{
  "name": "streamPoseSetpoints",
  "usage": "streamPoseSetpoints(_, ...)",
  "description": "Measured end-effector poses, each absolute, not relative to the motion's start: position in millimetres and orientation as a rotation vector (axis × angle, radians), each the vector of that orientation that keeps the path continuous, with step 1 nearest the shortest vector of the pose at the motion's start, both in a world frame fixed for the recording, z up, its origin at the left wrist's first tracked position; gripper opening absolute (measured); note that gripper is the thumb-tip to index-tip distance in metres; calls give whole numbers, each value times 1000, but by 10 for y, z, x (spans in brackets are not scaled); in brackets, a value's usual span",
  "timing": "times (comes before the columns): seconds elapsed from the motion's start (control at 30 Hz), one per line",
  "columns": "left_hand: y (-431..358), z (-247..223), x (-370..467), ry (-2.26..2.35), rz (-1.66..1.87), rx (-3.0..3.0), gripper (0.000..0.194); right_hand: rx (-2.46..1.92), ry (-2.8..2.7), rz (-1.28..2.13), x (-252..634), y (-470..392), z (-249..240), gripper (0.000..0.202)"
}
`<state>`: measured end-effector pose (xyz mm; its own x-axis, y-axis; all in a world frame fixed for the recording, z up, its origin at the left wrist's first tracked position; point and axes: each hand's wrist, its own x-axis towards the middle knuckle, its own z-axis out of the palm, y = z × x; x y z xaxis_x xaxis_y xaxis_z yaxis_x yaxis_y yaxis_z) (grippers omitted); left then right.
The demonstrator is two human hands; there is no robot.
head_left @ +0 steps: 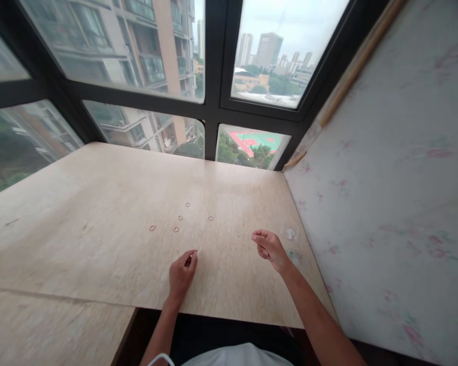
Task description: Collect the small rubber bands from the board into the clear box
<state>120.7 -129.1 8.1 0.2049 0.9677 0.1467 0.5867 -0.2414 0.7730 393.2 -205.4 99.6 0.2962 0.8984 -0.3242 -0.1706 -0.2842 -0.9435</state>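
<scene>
My left hand (181,273) rests low over the pale tabletop near its front edge, thumb and fingertips pinched together. To the right, my right hand (270,249) is also curled into a pinch. Whatever sits between the fingertips of either hand is too small to make out. Beyond my left hand lie several thin rings that look like rubber bands: a reddish ring (152,231), another reddish ring (176,232) and a darker ring (210,220) among them. They lie flat and apart, and neither hand touches them.
The marble-patterned tabletop (110,203) runs back to dark-framed windows (211,133). A flower-patterned wall (385,213) bounds the right side. Beside it, a crumpled white scrap (290,234) and a clear plastic piece (296,255) lie near my right forearm. A lower surface (41,325) adjoins at front left.
</scene>
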Motion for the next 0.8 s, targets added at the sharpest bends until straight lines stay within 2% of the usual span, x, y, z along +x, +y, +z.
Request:
streamPoseSetpoints(0.37, -1299, 126, 1252, 1528, 786, 1958, 38, -1875, -517, 792, 4640, -3231, 699, 44)
streamPoseSetpoints(0.8, -1340, 134, 1304, 1630, 649, 2110, 33, -2105, -557, 530, 4726, -3338, 455, 33)
